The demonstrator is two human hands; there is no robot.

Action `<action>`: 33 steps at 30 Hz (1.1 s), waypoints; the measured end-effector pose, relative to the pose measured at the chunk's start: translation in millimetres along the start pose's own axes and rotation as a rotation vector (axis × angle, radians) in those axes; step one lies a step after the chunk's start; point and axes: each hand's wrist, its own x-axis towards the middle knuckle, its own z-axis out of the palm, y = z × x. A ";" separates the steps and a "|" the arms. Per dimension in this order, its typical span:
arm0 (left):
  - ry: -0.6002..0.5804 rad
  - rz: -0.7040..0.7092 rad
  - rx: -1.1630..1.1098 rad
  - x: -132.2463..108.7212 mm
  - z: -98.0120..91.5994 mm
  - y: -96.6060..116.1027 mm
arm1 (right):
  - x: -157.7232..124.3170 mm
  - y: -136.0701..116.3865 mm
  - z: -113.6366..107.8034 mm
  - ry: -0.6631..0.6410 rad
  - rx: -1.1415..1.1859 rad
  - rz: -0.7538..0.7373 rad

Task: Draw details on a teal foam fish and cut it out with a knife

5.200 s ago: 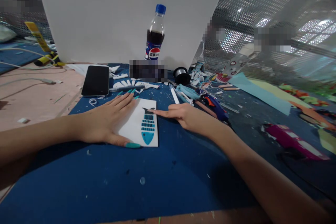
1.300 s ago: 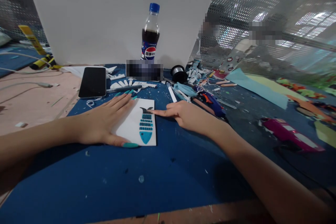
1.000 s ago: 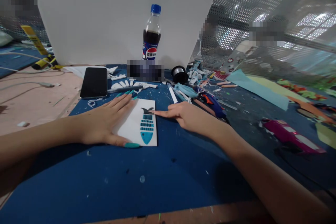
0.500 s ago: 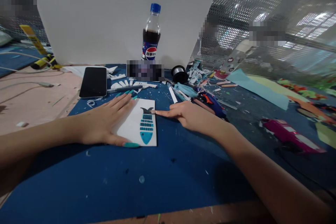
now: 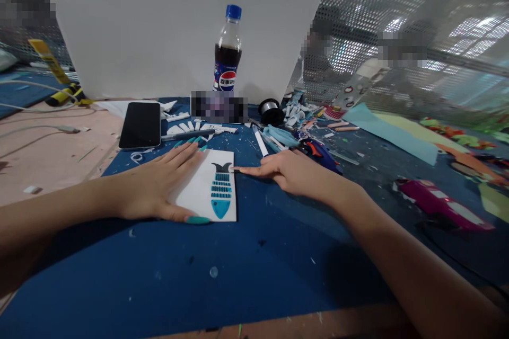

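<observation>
A white board (image 5: 199, 183) lies on the blue mat, bearing a fish-skeleton figure: a blue head (image 5: 220, 208), several dark-striped blue bars (image 5: 221, 189) and a dark tail (image 5: 222, 167). My left hand (image 5: 161, 183) is spread flat over the board's left part, with long teal nails and the thumb along the near edge. From the right, my right hand (image 5: 282, 170) reaches in with its index finger stretched out, its tip at the board's right edge beside the tail. Its other fingers are curled under and partly hidden; nothing shows in them.
Behind the board are a phone (image 5: 140, 125), a second screen (image 5: 218, 107), a cola bottle (image 5: 228, 58) and a wire spool (image 5: 271, 112). White scraps and a pen (image 5: 260, 140) lie nearby. A magenta tool (image 5: 441, 204) with a cable sits right, near blue paper (image 5: 392, 132).
My right fingertip has drawn back slightly from the tail to the board's edge. My left hand and the board stay in place; the whole view has shifted a little.
</observation>
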 end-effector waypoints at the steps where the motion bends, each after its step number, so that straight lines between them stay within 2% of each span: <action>1: -0.001 -0.006 0.002 0.2 -0.1 0.4 | 0.3 0.7 0.1 -0.004 0.011 0.003; 11: -0.009 0.012 0.020 3.6 1.0 1.2 | 2.6 -0.3 -0.7 -0.016 -0.033 -0.020; 17: -0.052 -0.032 0.002 5.9 -1.9 4.8 | 5.6 10.5 -0.8 -0.022 0.015 -0.053; 22: -0.029 -0.024 -0.004 5.8 -0.5 4.9 | 3.9 15.6 2.5 -0.013 0.042 -0.078; 27: -0.014 -0.014 0.005 4.7 0.9 4.0 | 2.2 16.1 5.2 0.047 0.080 -0.142; 31: -0.015 -0.006 0.000 4.5 0.7 3.0 | -2.3 19.2 2.9 0.076 0.133 -0.135; 33: 0.000 0.002 0.002 4.7 1.2 2.6 | -6.0 22.0 0.4 0.137 0.164 -0.143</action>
